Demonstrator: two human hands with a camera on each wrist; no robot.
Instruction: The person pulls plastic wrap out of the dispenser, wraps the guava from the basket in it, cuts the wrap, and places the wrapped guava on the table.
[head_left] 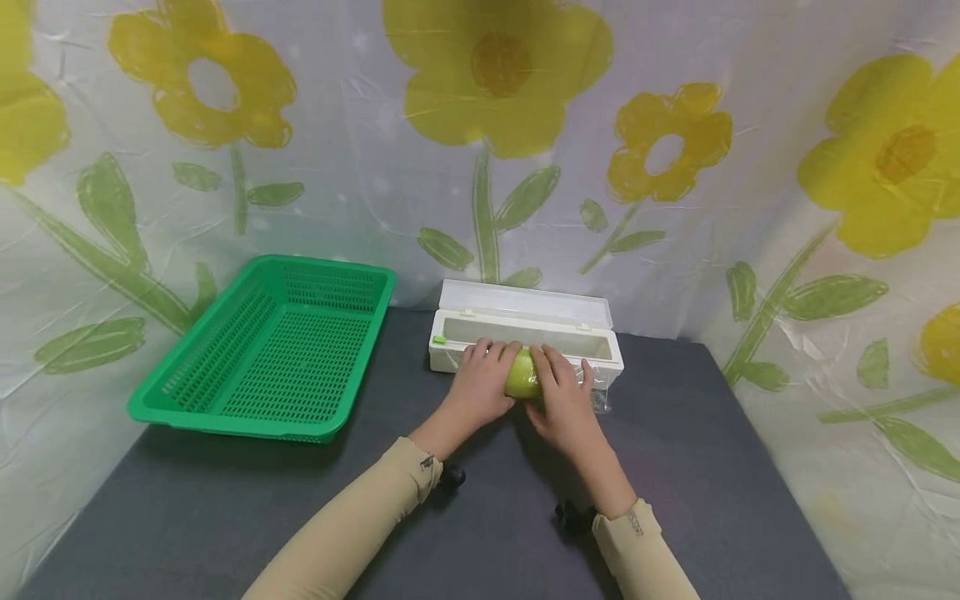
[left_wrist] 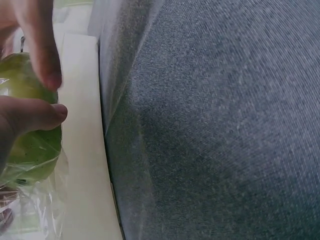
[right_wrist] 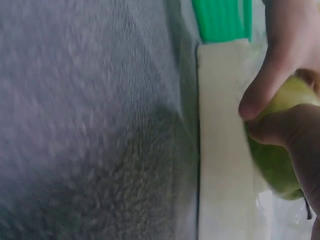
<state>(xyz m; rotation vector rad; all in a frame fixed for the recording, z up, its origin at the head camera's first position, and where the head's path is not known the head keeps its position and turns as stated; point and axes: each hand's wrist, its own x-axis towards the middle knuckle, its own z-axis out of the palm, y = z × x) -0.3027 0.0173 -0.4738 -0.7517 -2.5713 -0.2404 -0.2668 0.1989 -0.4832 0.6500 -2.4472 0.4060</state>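
Note:
A green pear [head_left: 522,377], with a thin stem visible in the wrist views, is held between both hands just in front of a white cling film dispenser [head_left: 450,358]. My left hand [head_left: 482,385] grips its left side, and the right hand [head_left: 567,410] grips the opposite side. Both thumbs press the near face of the pear [left_wrist: 35,150], their tips close together. Clear cling film [left_wrist: 42,205] lies around part of the fruit and hangs by the box's right end. The fingers' far sides are partly hidden.
Behind the hands the dispenser's lid [head_left: 525,302] stands raised, and a small green slider [head_left: 439,340] sits at its left end. A green plastic basket [head_left: 360,358] stands on the left of the dark tabletop [head_left: 495,533]. A flower-printed curtain [head_left: 337,192] surrounds the table.

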